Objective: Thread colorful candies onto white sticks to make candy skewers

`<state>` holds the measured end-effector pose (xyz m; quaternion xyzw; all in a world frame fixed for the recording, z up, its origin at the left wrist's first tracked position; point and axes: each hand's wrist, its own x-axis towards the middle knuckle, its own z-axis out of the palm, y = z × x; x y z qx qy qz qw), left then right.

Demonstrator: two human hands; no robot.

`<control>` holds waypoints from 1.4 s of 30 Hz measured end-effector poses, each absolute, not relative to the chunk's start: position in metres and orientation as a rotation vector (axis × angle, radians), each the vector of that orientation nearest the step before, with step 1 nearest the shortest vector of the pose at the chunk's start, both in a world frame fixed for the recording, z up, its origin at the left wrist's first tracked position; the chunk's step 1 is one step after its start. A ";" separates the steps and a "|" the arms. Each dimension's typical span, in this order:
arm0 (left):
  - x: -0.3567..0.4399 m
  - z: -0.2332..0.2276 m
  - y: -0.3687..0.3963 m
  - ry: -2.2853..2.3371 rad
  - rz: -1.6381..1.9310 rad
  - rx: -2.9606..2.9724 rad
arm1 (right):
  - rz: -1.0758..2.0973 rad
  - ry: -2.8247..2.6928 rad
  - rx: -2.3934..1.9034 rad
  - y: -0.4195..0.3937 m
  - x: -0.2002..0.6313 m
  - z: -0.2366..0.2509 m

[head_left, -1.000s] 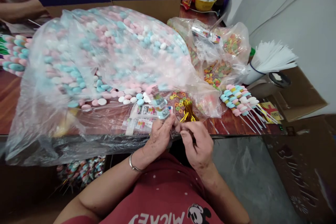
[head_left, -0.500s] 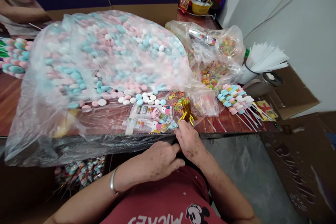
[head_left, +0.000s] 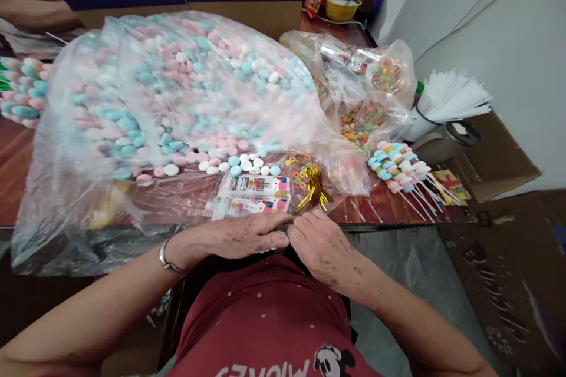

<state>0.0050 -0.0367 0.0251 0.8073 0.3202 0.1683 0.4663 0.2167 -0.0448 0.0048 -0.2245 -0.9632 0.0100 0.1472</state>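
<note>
I see both hands meeting at the near edge of the dark red wooden table [head_left: 384,206], at about six o'clock in my view. The left hand [head_left: 241,237] lies palm down with fingers stretched toward the right hand [head_left: 321,244], whose fingers curl inward; their tips pinch together on something small between them, but I cannot tell what it is, since the fingers cover it. Just beyond the fingertips, at twelve o'clock from them, sits the bundle of shiny gold twist ties [head_left: 313,187], thin metallic strips fanned out in a loose tuft. At ten o'clock from the hands lie two flat clear printed packets [head_left: 252,195], side by side. Behind them the big clear plastic bag of pink, blue and white round candies [head_left: 177,94] blurs its contents. At two o'clock, finished candy skewers on white sticks [head_left: 398,168] lie beside a cup of white plastic sticks [head_left: 446,100].
</note>
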 end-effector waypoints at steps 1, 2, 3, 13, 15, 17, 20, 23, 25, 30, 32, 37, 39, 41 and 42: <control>0.006 0.022 -0.039 0.811 0.355 2.069 | 0.106 -2.817 -0.668 -0.045 0.218 0.002; 0.008 0.019 -0.043 0.843 0.322 2.170 | 0.223 -2.866 -0.702 -0.044 0.220 -0.001; 0.010 0.017 -0.047 0.879 0.306 2.285 | 0.384 -2.903 -0.753 -0.042 0.221 -0.003; 0.016 0.007 -0.066 0.830 0.615 2.945 | 2.076 -1.963 -1.066 -0.028 0.230 0.002; 0.011 0.001 -0.063 0.965 0.751 2.726 | 1.894 -1.974 -1.097 -0.019 0.236 0.000; 0.006 -0.003 -0.060 1.160 0.888 2.311 | 1.427 -2.083 -1.121 -0.005 0.240 -0.003; 0.004 -0.003 -0.058 1.332 0.895 1.501 | 0.587 -2.433 -1.072 0.016 0.239 -0.009; 0.006 -0.002 -0.059 1.330 0.868 0.942 | 0.028 -2.804 -0.921 0.027 0.229 -0.012; 0.008 -0.003 -0.060 1.289 0.897 0.782 | -0.156 -2.927 -0.838 0.029 0.223 -0.010; 0.011 -0.006 -0.061 1.184 1.006 0.628 | -0.241 -2.961 -0.776 0.034 0.222 -0.010; 0.013 -0.005 -0.060 1.153 1.054 0.599 | -0.181 -2.879 -0.802 0.038 0.225 -0.015; 0.030 -0.002 -0.054 1.053 1.144 0.583 | 0.176 -2.393 -0.886 0.040 0.223 -0.023; 0.038 -0.001 -0.050 1.011 1.141 0.584 | 0.359 -2.236 -0.912 0.034 0.218 -0.022; 0.046 -0.001 -0.045 0.974 1.127 0.577 | 0.561 -2.135 -0.945 0.026 0.213 -0.018; 0.049 -0.001 -0.044 0.961 1.121 0.572 | 0.663 -2.094 -0.965 0.021 0.210 -0.016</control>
